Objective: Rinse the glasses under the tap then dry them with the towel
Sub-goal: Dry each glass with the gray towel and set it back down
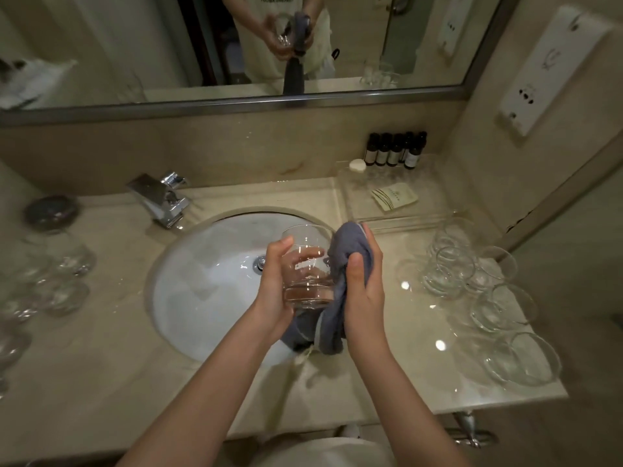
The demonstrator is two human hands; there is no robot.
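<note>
Glass (306, 264): clear tumbler with a thick base, tilted, held above the sink (202, 298).
Left hand (278, 281): wrapped round the glass's side.
Right hand (365, 281): clamped on the towel (350, 251), pressing it to the glass.
Towel: grey-blue, bunched, tail hanging below the glass.
Tap (161, 200): behind-left of the sink.
Other glasses (472, 274): right of the sink; those left of it blurred.
Hidden: the glass's far side, behind the towel.

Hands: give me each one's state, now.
Left hand: grips the glass over the sink.
Right hand: holds the grey towel against the glass.
</note>
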